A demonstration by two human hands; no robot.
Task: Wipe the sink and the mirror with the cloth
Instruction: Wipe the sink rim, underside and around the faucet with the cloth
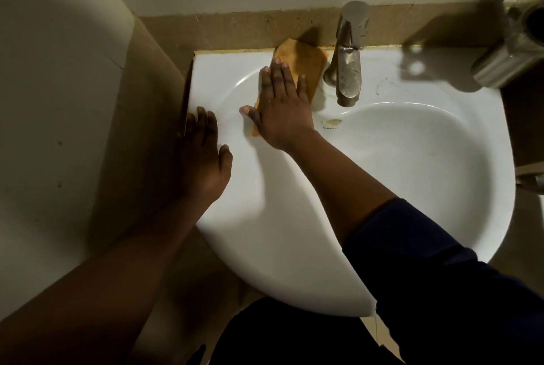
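Right hand [279, 105] flat, fingers straight, pressing soft, limp orange cloth [306, 61] on white ceramic sink [412, 158]; left hand [203, 155] flat on rim. Best handled under palm.

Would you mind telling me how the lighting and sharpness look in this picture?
Head view: dim and warm-toned; the sink is brightest, the tap throws a shadow, the left hand sits in shade, the right hand is slightly blurred, and wide-angle bending curves the edges.
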